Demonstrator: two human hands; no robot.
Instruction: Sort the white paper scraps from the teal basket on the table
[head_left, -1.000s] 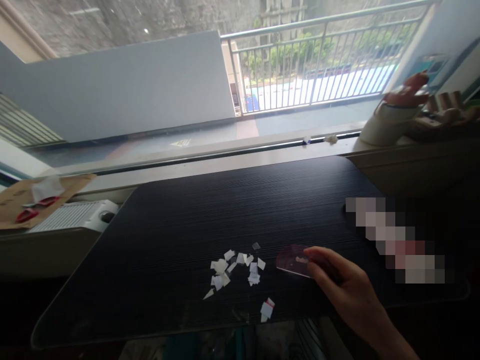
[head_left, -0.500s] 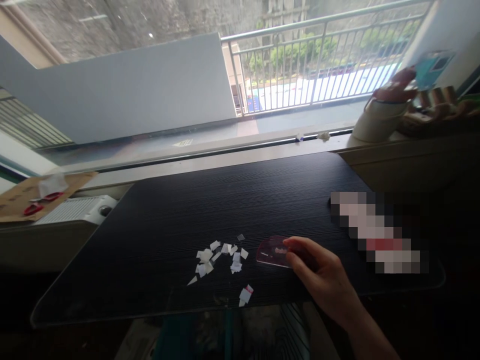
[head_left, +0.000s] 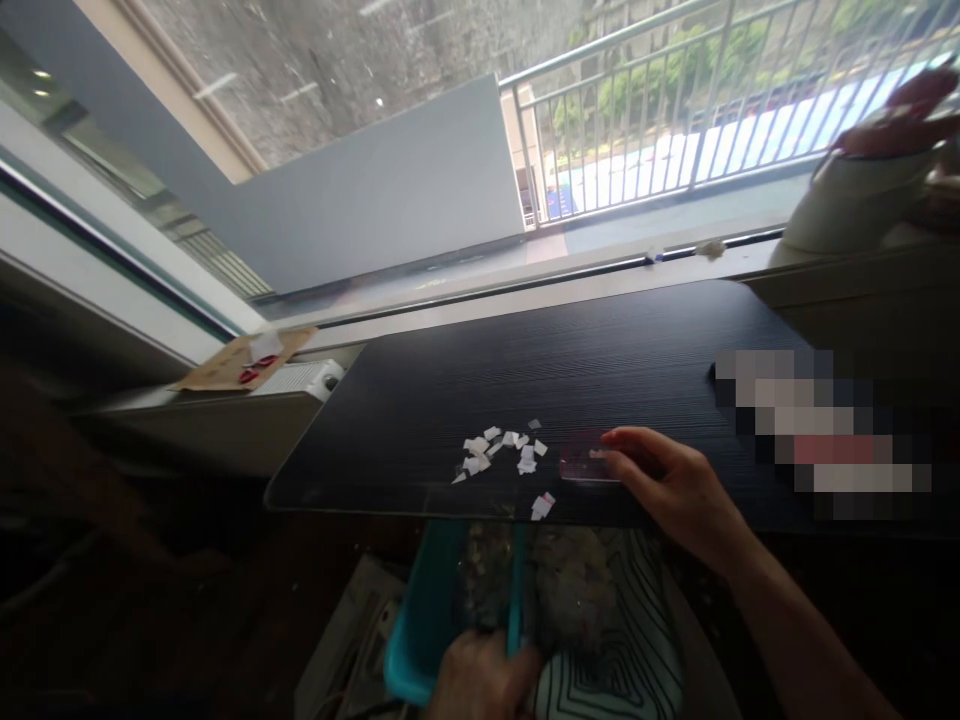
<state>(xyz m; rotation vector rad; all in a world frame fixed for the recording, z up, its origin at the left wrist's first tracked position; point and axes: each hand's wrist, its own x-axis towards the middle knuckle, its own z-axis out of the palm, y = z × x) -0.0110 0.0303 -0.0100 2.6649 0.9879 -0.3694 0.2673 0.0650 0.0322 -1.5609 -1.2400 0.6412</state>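
Note:
My right hand [head_left: 667, 475] holds a flat, translucent pink plastic scraper [head_left: 581, 462] between thumb and fingers, low over the dark table [head_left: 517, 350]. Just left of the scraper lie several small white paper scraps [head_left: 480, 450], with a few more scraps [head_left: 541, 506] close to the table's front edge. Below that edge, my left hand [head_left: 480, 675] is closed at the near rim of a teal bin [head_left: 409, 655]. Its fingers are slightly blurred and partly out of frame. Small pale bits show dimly inside the bin.
On the left ledge, red-handled scissors [head_left: 259, 368] rest on brown cardboard [head_left: 214, 368] beside a white radiator [head_left: 304, 378]. A pale jug-like container [head_left: 847, 200] stands on the right sill. A pixelated patch [head_left: 817, 430] hides something at the table's right.
My left hand has come into view at the bottom, by the teal bin. The view has shifted left and down, showing more of the bin. My right hand still holds the scraper.

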